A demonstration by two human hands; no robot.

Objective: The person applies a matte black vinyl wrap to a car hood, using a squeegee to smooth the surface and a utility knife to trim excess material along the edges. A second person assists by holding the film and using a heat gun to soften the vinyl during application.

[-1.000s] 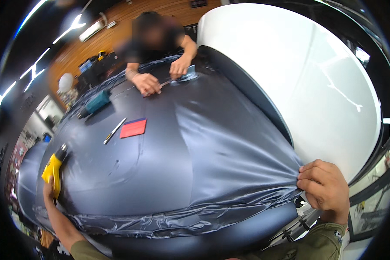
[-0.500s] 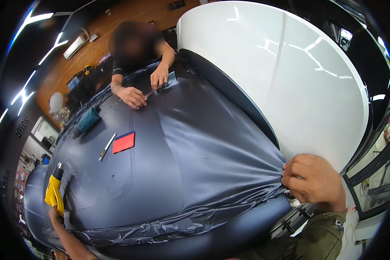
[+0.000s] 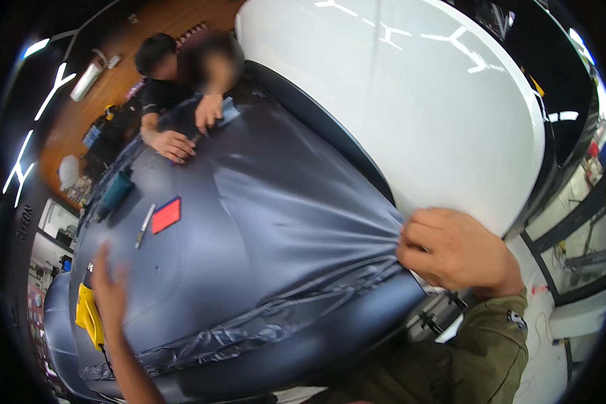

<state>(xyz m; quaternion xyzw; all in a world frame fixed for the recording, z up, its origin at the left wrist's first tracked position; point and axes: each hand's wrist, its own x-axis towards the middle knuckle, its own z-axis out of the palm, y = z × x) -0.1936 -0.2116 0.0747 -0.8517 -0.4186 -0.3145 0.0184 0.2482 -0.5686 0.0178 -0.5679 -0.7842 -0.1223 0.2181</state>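
Note:
My right hand (image 3: 451, 250) is closed on the gathered edge of dark blue-grey vinyl film (image 3: 303, 222), drawing it into taut folds on the right. The film covers a car panel and lies crumpled along the near edge. My left hand (image 3: 111, 286), smeared by motion, is raised with fingers apart and nothing in it. Just left of it a yellow heat gun (image 3: 89, 316) rests on the panel, its cord trailing toward me. Farther in lie a red squeegee (image 3: 166, 215) and a slim silver cutter knife (image 3: 145, 225).
Across the panel a co-worker leans in, one hand (image 3: 172, 145) on the film and the other (image 3: 209, 113) by a light blue piece. A teal heat gun (image 3: 116, 195) lies at the far left. A large white car panel (image 3: 397, 101) stands beyond the film's right side.
My left hand has let go of the yellow heat gun, set it down and moved up beside it. My right hand still grips the film. The whole view has shifted.

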